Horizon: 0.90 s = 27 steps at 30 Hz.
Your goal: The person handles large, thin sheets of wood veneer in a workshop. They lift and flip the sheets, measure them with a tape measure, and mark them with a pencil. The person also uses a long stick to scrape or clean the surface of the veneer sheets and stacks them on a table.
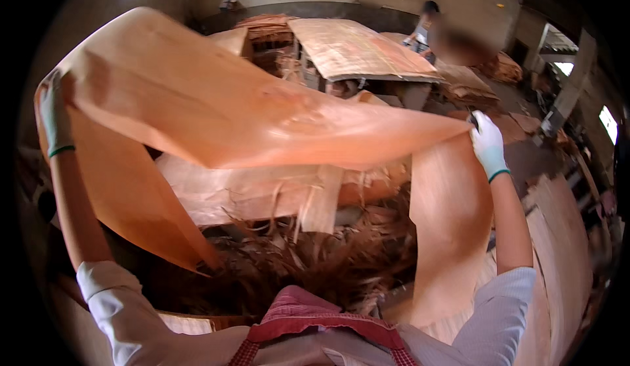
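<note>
left hand [56,118]: fingers are gripping the thin wood sheet [210,97] near its raised left side | right hand [488,144]: fingers are pinching it at the right | sheet: is spanning between both hands, ends hanging down, above shredded scraps [308,258] | another wood sheet [361,47] is lying beyond

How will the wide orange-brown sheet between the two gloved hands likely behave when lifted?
The sheet is probably floppy: it sags and its ends hang down. It seems light for its size, since the left hand and right hand hold it raised. It may split easily: it looks thin, like the strips below.
</note>
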Motion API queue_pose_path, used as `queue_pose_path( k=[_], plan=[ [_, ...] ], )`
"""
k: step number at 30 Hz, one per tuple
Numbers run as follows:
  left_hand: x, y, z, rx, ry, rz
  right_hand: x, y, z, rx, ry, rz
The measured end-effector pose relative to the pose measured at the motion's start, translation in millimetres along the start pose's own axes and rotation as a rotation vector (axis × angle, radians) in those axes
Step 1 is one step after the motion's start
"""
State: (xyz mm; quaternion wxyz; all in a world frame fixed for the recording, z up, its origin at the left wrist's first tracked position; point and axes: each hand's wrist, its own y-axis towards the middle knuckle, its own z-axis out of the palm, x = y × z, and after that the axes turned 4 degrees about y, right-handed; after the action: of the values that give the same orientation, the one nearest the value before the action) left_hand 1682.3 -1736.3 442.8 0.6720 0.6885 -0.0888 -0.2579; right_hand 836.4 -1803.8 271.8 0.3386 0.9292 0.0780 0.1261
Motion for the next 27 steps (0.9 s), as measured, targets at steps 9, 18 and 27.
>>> queue_pose_path(
  k=[9,18,27],
  plan=[
    [91,-140,210,0.135,-0.266,-0.643,-82,73,87,0.123,-0.294,0.379],
    [217,-360,327,0.395,0.012,-0.959,-57,225,90,-0.260,-0.438,0.156],
    [425,-259,236,0.399,0.512,-0.836,161,234,303,-0.173,-0.067,-0.105]
  ],
)
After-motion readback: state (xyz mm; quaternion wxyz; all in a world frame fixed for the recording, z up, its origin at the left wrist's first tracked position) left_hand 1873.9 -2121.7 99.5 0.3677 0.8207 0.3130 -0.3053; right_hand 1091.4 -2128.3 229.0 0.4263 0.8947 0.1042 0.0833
